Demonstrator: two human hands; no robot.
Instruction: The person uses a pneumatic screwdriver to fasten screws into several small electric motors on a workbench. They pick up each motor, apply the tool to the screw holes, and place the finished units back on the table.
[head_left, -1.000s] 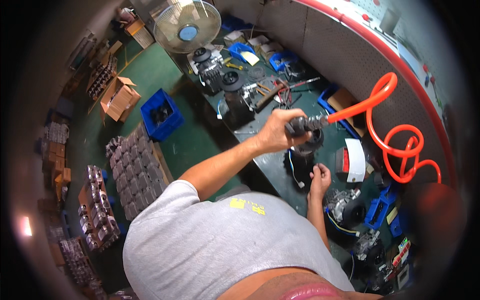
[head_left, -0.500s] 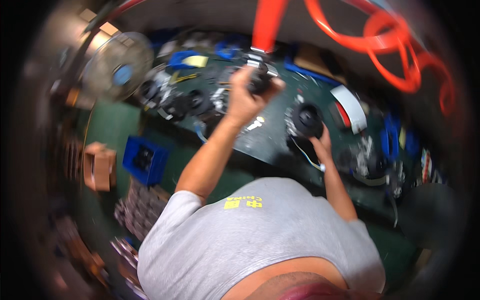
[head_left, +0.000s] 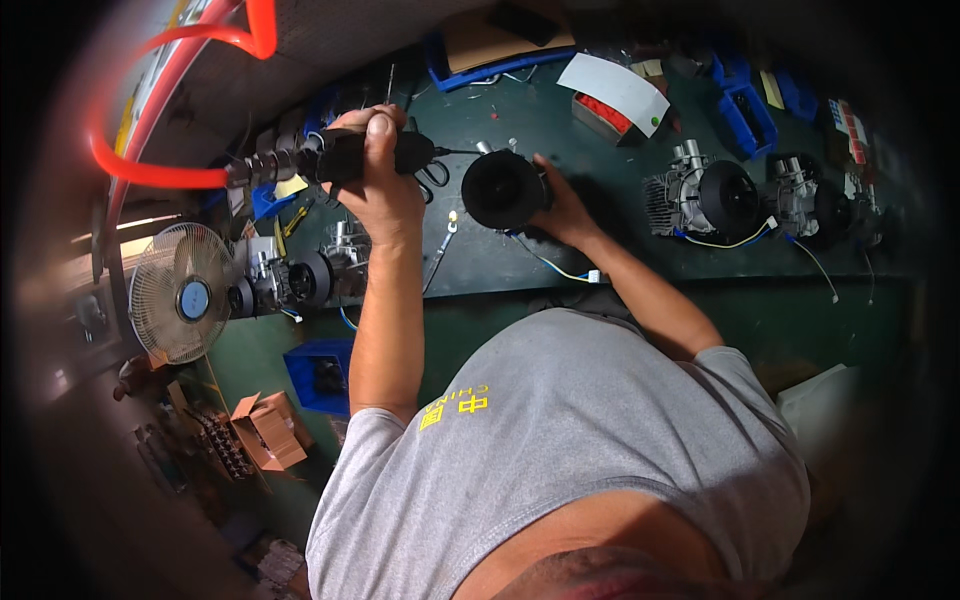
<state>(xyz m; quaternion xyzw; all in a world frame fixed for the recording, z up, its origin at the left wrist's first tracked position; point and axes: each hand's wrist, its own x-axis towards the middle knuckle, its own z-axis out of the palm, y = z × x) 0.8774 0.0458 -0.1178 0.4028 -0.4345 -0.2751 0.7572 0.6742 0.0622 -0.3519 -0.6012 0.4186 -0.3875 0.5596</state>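
My left hand (head_left: 388, 205) is closed around a black air screwdriver (head_left: 412, 153), held sideways, its shaft pointing right to the top of a motor-like unit. That unit, with a round black fan-like housing (head_left: 497, 190), stands on the dark green bench. Against its right side rests my right hand (head_left: 566, 212), its fingers curled round it and partly hidden behind. A thin cable with a white connector (head_left: 594, 276) trails from the unit toward the bench's front edge. A red air hose (head_left: 165, 176) runs to the screwdriver's rear end.
Similar units with silver finned bodies (head_left: 690, 190) stand along the bench at right, others (head_left: 265, 280) at left. Behind lie a box of red parts (head_left: 602, 115) under a white sheet and blue bins (head_left: 748, 118). A fan (head_left: 180, 293) stands left; a carton (head_left: 270, 432) sits below.
The view has swung, shifting the bench. My left hand has turned the screwdriver from upright to sideways and brought its tip to the unit. My right hand stays on the unit.
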